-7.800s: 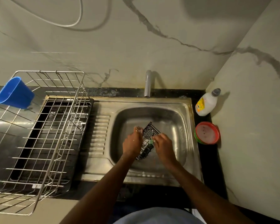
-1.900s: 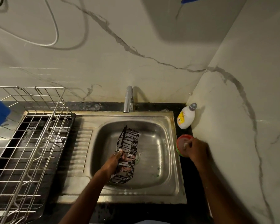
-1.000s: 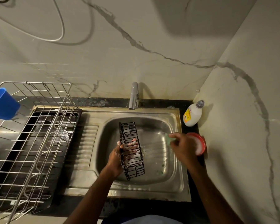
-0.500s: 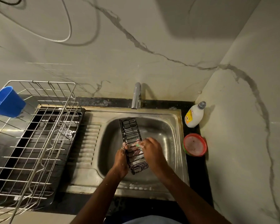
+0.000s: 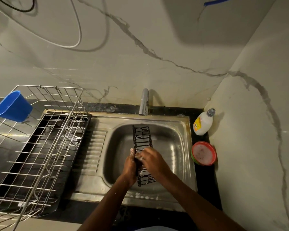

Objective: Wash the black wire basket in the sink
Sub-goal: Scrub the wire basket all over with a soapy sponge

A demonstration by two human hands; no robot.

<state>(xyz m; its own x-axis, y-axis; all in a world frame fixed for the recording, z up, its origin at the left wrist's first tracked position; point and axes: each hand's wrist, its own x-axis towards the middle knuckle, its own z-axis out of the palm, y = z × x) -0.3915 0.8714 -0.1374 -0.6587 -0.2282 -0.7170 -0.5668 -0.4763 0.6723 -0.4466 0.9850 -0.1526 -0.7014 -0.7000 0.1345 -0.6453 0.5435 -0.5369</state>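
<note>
Home kitchen: stainless sink (image 5: 182, 130) with tap (image 5: 144, 102) set in black counter (image 5: 205, 177), wire dish rack (image 5: 40, 147), dish soap bottle (image 5: 203, 123), marble-look wall tiles (image 5: 140, 47).

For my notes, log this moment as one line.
left hand: grips black wire basket | right hand: scrubbing it | over sink | tap: no water seen

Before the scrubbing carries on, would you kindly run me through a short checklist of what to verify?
1. Black wire basket is over the sink basin: ok.
2. Left hand grips the basket's side: ok.
3. Right hand is on the basket: ok; the scrubber under it: cannot tell.
4. Suds on the fingers and wires: ok.
5. Tap running for a rinse: not ok, no stream visible.
6. Red soap dish stays beside the sink: ok.
</note>
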